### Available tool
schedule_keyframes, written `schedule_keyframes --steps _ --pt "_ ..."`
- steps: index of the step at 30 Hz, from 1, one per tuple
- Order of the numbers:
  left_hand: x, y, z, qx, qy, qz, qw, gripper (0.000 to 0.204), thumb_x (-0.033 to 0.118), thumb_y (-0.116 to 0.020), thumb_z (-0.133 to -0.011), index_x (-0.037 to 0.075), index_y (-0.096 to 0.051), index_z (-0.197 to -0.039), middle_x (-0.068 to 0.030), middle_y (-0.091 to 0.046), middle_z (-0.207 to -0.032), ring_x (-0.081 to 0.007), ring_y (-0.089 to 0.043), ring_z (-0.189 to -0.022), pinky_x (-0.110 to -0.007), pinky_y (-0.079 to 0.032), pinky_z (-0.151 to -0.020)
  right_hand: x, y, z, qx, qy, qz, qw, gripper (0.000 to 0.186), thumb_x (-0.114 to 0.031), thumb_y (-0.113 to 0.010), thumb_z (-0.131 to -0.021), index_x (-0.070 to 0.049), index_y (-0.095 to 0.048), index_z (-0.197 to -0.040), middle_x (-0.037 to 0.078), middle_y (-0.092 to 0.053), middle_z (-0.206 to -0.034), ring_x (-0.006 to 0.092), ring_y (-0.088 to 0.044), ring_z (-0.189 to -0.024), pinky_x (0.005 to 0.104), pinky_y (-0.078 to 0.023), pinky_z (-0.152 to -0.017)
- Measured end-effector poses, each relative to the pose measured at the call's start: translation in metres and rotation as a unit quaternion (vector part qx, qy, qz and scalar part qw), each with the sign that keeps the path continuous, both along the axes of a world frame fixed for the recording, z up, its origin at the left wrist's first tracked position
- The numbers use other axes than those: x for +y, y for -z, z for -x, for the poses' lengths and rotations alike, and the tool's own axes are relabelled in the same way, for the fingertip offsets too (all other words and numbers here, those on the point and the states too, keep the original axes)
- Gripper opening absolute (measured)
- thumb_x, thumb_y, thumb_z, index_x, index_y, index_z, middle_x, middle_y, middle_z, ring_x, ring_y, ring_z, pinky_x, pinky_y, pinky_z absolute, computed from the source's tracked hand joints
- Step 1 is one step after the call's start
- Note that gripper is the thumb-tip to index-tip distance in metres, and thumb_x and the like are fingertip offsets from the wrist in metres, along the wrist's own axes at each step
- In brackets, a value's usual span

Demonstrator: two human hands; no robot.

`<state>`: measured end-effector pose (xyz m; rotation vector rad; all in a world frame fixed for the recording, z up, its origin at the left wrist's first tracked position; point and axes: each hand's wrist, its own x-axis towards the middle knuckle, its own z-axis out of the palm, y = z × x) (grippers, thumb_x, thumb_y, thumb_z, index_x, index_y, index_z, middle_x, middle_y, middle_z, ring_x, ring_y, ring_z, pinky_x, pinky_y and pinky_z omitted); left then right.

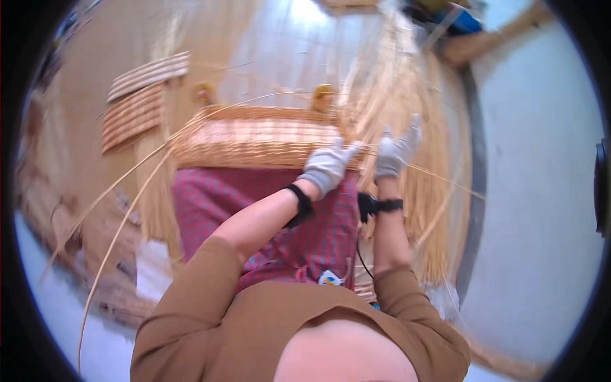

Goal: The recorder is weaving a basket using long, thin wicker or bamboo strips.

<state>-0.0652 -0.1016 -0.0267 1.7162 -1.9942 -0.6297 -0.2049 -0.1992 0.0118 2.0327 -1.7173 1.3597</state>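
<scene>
A long, low wicker basket point(254, 154) of tan woven strands rests at the front of my lap, its inside showing a paler woven bottom. My left hand point(326, 167), in a light grey glove, closes on the near right corner of the basket's wall, fingers pointing right. Just right of that corner, my right hand point(396, 153), gloved too, is raised with its fingers stretched and thumb apart. A thin strand point(445, 179) runs from the corner behind this hand out to the right. Motion smears both hands a little.
Loose strands point(114, 239) curve out from the basket's left end. Bundles of pale strips point(426, 223) lie on the floor at right. Two woven panels point(133, 114) lie at far left. A checked cloth point(267, 197) covers my lap. A pale wall point(534, 191) stands at right.
</scene>
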Motion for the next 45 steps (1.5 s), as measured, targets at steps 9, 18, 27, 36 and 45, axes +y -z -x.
schedule_keyframes --steps 9,18,27,36,45 --pt "0.143 0.041 -0.058 0.243 0.022 -0.055 0.968 0.035 0.0 -0.074 -0.089 0.014 -0.072 -0.122 -0.0103 -0.068 -0.115 -0.0299 -0.066 -0.112 -0.038 -0.055 -0.096 0.248 -0.072 -0.275 0.083 -0.651 -0.015 0.755 0.055 -0.014 -0.059 -0.093 -0.015 -0.058 -0.147 0.014 -0.064 -0.143 0.0309 -0.057 -0.138 0.0421 -0.04 -0.12" --pt "0.204 -0.007 -0.18 0.167 -0.087 0.021 0.982 0.022 0.023 -0.067 -0.098 0.011 -0.071 -0.116 -0.0147 -0.071 -0.108 -0.0365 -0.068 -0.103 -0.044 -0.055 -0.09 0.125 -0.017 -0.262 -0.462 -0.35 -0.333 0.744 0.013 -0.015 -0.059 -0.109 -0.007 -0.062 -0.119 0.009 -0.074 -0.111 0.0213 -0.073 -0.103 0.0342 -0.064 -0.08" --pt "0.132 0.013 -0.265 0.167 -0.45 0.019 0.877 0.029 0.027 -0.063 -0.102 0.004 -0.065 -0.121 -0.0216 -0.072 -0.111 -0.0343 -0.071 -0.1 -0.043 -0.057 -0.087 0.114 0.066 -0.218 -0.479 -0.297 -0.394 0.726 0.019 -0.021 -0.062 -0.108 -0.011 -0.063 -0.125 0.008 -0.076 -0.109 0.0171 -0.074 -0.093 0.0307 -0.062 -0.069" --pt "0.12 -0.006 -0.295 0.359 -0.382 -0.209 0.826 0.04 0.033 -0.068 -0.102 0.003 -0.063 -0.128 -0.0189 -0.075 -0.097 -0.0208 -0.072 -0.064 -0.037 -0.056 -0.057 0.063 -0.041 -0.366 -0.086 -0.455 -0.086 0.882 0.06 -0.004 -0.058 -0.102 -0.013 -0.041 -0.16 0.017 -0.068 -0.137 0.0249 -0.07 -0.119 0.0351 -0.056 -0.095" --pt "0.125 -0.009 -0.214 -0.02 -0.21 0.049 0.976 0.088 0.025 -0.078 -0.088 0.035 -0.034 -0.164 -0.014 -0.051 -0.151 -0.0346 -0.07 -0.108 -0.047 -0.057 -0.094 0.083 0.015 -0.21 -0.195 -0.322 -0.321 0.869 0.049 -0.003 -0.054 -0.103 -0.006 -0.042 -0.151 0.017 -0.066 -0.121 0.0235 -0.072 -0.105 0.0354 -0.056 -0.096"
